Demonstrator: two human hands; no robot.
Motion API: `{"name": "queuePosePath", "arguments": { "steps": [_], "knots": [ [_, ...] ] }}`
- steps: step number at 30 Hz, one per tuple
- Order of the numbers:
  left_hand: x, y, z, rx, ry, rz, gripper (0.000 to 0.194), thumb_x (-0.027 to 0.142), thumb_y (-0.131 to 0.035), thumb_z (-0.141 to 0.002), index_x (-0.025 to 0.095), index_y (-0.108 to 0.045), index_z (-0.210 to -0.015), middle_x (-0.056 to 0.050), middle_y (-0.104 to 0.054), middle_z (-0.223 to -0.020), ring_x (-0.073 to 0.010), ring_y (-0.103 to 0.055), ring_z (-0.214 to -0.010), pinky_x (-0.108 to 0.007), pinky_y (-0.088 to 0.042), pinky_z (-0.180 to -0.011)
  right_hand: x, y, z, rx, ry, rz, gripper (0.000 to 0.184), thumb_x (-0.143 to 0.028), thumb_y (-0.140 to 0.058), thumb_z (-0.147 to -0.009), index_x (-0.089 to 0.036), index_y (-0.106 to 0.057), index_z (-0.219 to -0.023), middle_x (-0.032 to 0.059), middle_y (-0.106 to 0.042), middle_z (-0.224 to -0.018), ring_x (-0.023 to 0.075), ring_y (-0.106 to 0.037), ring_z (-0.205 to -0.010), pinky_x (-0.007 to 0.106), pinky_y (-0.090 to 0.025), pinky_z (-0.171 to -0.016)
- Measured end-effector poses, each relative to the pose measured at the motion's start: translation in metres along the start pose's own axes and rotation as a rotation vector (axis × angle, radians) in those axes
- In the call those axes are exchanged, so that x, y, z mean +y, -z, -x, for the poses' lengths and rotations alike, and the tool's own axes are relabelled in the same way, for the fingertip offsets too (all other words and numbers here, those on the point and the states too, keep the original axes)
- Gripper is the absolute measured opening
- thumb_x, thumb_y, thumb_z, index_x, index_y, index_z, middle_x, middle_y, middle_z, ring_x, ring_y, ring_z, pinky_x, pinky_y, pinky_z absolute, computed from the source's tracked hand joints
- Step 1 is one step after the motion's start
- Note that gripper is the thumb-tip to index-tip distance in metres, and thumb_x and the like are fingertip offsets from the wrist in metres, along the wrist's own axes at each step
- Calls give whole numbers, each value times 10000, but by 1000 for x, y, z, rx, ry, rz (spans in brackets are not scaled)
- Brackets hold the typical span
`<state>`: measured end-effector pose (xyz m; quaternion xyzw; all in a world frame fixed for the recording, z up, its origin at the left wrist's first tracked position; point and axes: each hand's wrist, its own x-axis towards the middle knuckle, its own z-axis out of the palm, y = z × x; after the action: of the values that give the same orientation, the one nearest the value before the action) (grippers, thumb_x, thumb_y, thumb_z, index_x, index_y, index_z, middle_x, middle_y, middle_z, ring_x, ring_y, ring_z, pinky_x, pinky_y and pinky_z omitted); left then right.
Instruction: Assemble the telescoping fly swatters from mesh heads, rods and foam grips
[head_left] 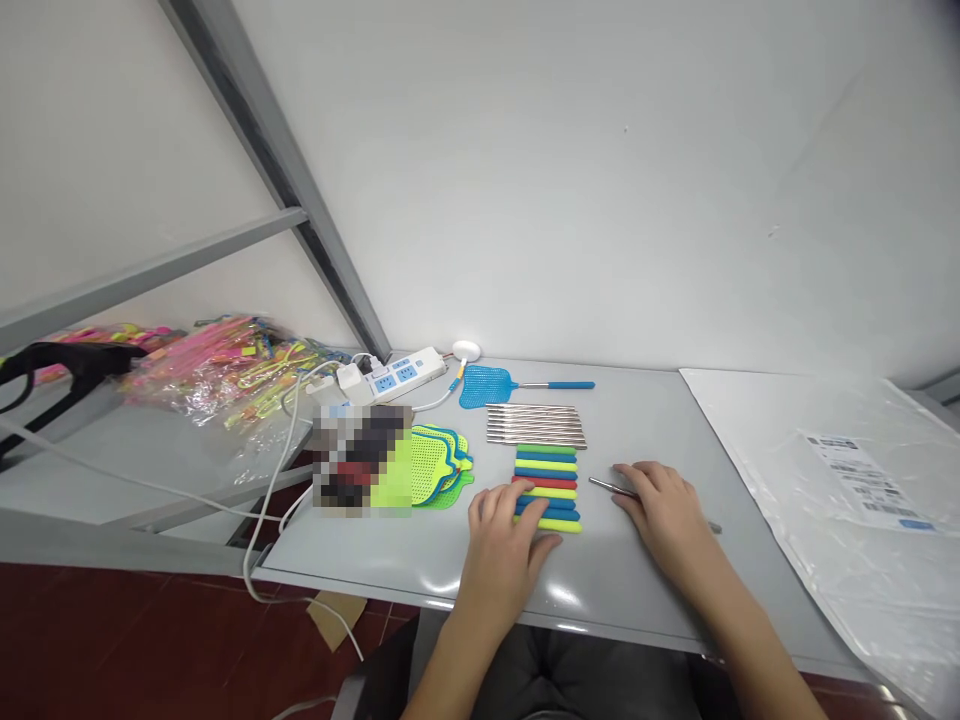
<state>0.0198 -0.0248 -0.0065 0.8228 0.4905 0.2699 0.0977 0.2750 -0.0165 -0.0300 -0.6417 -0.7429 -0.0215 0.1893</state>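
Observation:
My left hand [501, 535] rests over the left ends of a row of coloured handle sleeves [546, 470], its fingers bent and its thumb apart from them. The sleeves are green, blue, yellow and red, lying side by side. In my right hand [667, 510] is a thin metal rod [606, 486], pinched between thumb and fingers and slanting low over the table; the hand covers its middle. Several similar metal rods [536, 425] lie in a neat row behind the sleeves. A blue fly swatter [486, 386] with a blue handle lies at the back.
Mesh swatter heads [431, 465] are stacked at the left, partly under a pixelated patch. Behind them is a power strip [397, 375] with white cables [281, 460]. Bagged colourful items [232, 365] fill the left shelf. A white plastic sheet [825, 480] covers the right side.

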Motion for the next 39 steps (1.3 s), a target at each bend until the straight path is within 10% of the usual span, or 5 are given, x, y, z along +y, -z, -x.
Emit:
{"name": "queuePosePath", "arguments": {
  "steps": [7,22,26,31,39],
  "knots": [
    [-3,1,-2,33,10,17,310,318,-647,-876,242,-607,-1175,-99,-570,-1282,-303,-496,-1127,-544,-325,-1013,24,12,23,-10,-45,-78,206,-341,-459,-976,-212,-621,-978,94,-643,-1012,258,-588,-924,422,-456,-805],
    [11,32,-21,81,122,467,262,268,-450,-985,231,-613,-784,-7,-674,-868,-208,-557,-905,-372,-360,-826,-60,75,-13,-157,261,-383,179,-225,-418,-994,-268,-564,-1087,45,-640,-951,183,-613,-813,316,-492,-690],
    [2,16,-21,233,368,641,201,329,-439,-991,244,-599,-1078,-42,-621,-1001,-201,-554,-944,-354,-414,-860,-65,82,-54,-340,246,-513,169,-282,-417,-996,-266,-584,-1017,32,-644,-956,172,-624,-820,306,-507,-705],
    [-5,0,-14,427,422,696,303,326,-386,-997,219,-453,-1273,-105,-523,-1131,-217,-531,-1008,-365,-447,-893,-58,54,-135,-352,260,-424,179,-282,-446,-964,-231,-613,-920,46,-648,-949,187,-614,-807,324,-491,-688],
    [-2,-5,-10,221,76,425,372,256,-532,-902,224,-469,-1267,-139,-512,-1185,-275,-508,-1049,-424,-460,-863,-55,-19,-205,-326,317,-346,235,-302,-487,-938,-215,-706,-935,70,-676,-964,211,-635,-841,345,-485,-739]
  ]
}}
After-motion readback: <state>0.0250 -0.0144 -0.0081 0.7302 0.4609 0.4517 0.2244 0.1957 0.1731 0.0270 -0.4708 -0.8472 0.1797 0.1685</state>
